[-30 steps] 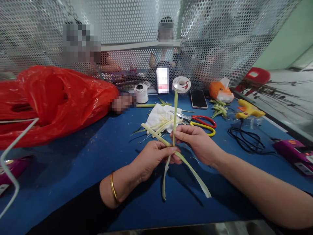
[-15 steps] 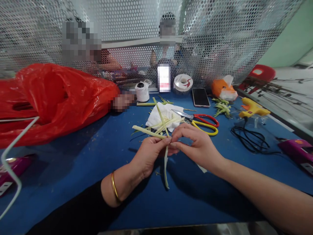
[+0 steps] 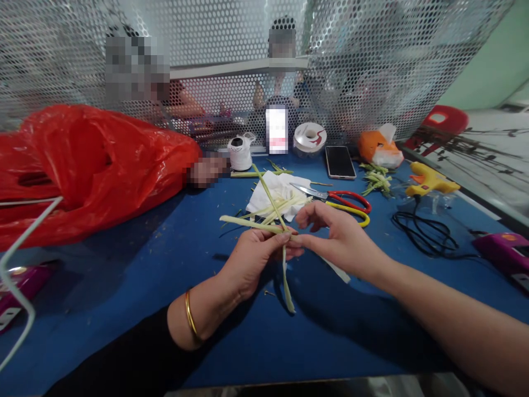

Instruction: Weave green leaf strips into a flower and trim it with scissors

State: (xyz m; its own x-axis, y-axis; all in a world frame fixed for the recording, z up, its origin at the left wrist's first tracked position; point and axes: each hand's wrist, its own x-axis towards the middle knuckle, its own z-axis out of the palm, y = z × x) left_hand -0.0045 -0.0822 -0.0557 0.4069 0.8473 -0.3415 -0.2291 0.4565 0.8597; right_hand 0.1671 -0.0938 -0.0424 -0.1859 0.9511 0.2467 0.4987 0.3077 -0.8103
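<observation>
Two long green strips cross each other above the blue bench (image 3: 144, 286), right in front of the person, and the place where they cross is at the tips of the left hand (image 3: 256, 256). That hand is pinched tight on the crossing, thumb on top, so it is the nearer one. The right hand (image 3: 347, 234) comes in from the other side, just beside the crossing. Its pointing finger is lifted away from its thumb, and I cannot tell if the thumb touches a strip or the left fingers. The first strip (image 3: 288, 292) points away from the person, its far end leaning a bit left and its near end hanging down toward the person. The second strip (image 3: 248, 223) lies more sideways: one end sticks out left past the left hand, and the other slants right and toward the person, passing under the right hand. Past the hands, some white paper (image 3: 258, 196) lies under pale scraps (image 3: 289, 207), and scissors (image 3: 309, 191) lie beside it.
</observation>
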